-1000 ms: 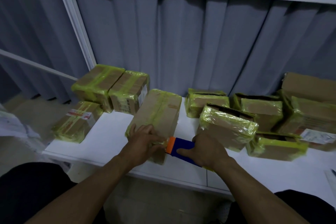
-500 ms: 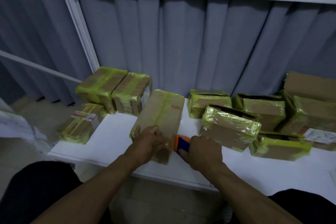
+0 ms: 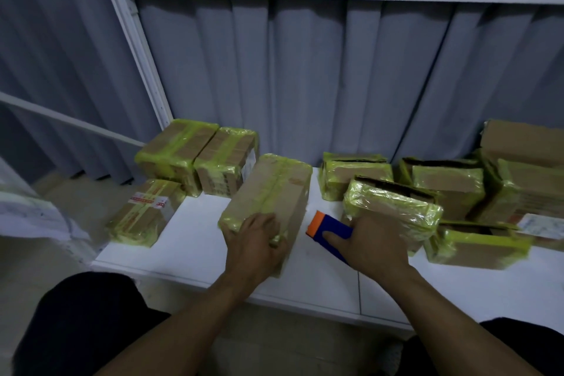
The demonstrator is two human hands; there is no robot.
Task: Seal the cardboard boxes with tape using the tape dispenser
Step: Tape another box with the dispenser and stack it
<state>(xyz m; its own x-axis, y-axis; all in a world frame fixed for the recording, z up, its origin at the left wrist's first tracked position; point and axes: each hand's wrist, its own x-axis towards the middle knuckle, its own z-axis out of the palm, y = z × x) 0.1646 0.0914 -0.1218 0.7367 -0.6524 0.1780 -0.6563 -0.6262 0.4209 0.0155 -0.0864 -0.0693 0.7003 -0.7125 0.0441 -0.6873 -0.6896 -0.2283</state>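
A long cardboard box (image 3: 271, 192) with yellow tape down its middle lies on the white table (image 3: 195, 232). My left hand (image 3: 254, 246) rests on its near end, fingers spread over the taped corner. To its right my right hand (image 3: 370, 243) grips a blue tape dispenser (image 3: 331, 230) with an orange tip, held just clear of the box's right side above the table.
Three taped boxes (image 3: 180, 152) sit at the table's left end. Several more boxes (image 3: 393, 207) with open flaps crowd the right side. A grey curtain and a white frame post (image 3: 134, 40) stand behind. The table's front edge lies near my knees.
The dispenser has pulled away from the box's right side, leaving a gap. My left hand has slid onto the box's near end. The view has shifted a little leftward.
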